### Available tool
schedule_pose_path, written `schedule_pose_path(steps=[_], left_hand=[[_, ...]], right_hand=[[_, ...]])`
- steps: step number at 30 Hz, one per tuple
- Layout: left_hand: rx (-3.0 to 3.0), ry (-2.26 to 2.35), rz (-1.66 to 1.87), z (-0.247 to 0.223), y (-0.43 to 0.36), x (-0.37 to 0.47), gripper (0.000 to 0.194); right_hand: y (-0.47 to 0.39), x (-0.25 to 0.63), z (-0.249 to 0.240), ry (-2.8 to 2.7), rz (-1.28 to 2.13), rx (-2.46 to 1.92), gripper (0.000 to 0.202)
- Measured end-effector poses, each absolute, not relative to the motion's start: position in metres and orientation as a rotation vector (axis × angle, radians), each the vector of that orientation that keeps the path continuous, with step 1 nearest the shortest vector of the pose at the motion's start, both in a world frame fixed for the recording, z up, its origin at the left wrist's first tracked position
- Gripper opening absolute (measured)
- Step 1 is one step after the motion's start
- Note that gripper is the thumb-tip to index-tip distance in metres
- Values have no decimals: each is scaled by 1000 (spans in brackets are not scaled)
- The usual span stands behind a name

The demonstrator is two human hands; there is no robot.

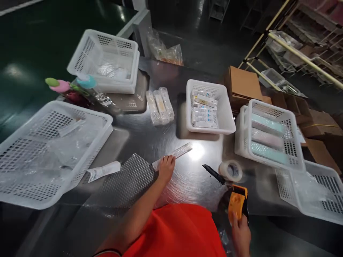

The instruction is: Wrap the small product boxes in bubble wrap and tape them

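Observation:
My left hand (166, 167) presses with its fingers on a slim package in bubble wrap (182, 150), which lies slantwise on the metal table (184, 182). A sheet of bubble wrap (131, 175) spreads out just left of that hand. My right hand (241, 230) is wrapped round an orange and black tape dispenser (237, 205) at the table's front edge. Above the dispenser lie a black cutter knife (213, 174) and a roll of tape (230, 170). A white printed packet (104, 171) rests farther left.
White baskets stand at the left (105, 130), back left (135, 73), centre right (209, 131) and right (278, 165). Several wrapped packages (160, 107) lie at the back middle. Bottles (87, 82) stand between the left baskets. Cardboard (246, 84) is stacked behind the right baskets.

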State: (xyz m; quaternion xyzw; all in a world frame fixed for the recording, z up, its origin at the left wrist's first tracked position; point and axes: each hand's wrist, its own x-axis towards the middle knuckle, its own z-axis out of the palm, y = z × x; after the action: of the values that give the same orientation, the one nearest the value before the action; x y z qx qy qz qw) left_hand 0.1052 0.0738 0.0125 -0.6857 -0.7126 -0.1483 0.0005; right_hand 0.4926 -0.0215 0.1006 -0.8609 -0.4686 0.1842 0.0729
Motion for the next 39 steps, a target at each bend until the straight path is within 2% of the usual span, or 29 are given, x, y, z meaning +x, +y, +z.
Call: schedule_pose_path(steps=[5,9,14,19,24,31,39], left_hand=[[-2231,-2345,-470,17,69,101,33],[-2250,-2369,-475,20,72,96,29],[-2190,-2432,-485,23,74,98,31],[-2001,-2575,-495,27,81,100,30],[-1939,-2907,-312,44,99,90,63],[-2189,-2909,-51,61,107,80,76],[-2495,-2835,68,66,132,75,67]], right_hand=[[0,427,144,-1345,999,-2141,52],[72,319,134,-1446,1191,-1816,61],[122,249,113,-1574,1258,-1774,61],[122,250,110,-1646,1279,-1856,59],[118,248,110,-1619,1232,-1863,60],[83,284,108,-1549,1361,-1861,63],[73,285,88,-1481,1359,-1940,61]])
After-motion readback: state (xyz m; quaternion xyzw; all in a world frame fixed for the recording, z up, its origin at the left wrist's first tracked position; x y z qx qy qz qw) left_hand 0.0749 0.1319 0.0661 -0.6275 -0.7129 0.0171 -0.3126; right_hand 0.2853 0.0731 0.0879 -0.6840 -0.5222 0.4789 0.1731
